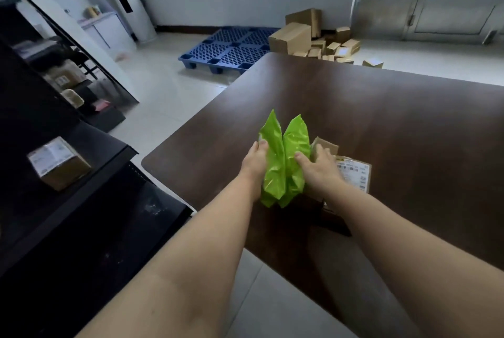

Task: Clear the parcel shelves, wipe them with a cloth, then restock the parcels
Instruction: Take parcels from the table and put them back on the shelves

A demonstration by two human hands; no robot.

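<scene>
Green parcels [283, 163] stand on edge over the dark table [381, 108], clamped between the left hand [256, 164], curled round their outer side, and the right hand [319, 171], thumb pressed into them, fingers over a brown box [327, 146].

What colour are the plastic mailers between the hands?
The mailers are bright green; head view.

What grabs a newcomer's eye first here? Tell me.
Two bright green mailer bags, held upright between the left hand and right hand over the dark brown table. Behind, a blue plastic pallet lies on the floor beside a heap of cardboard boxes.
</scene>
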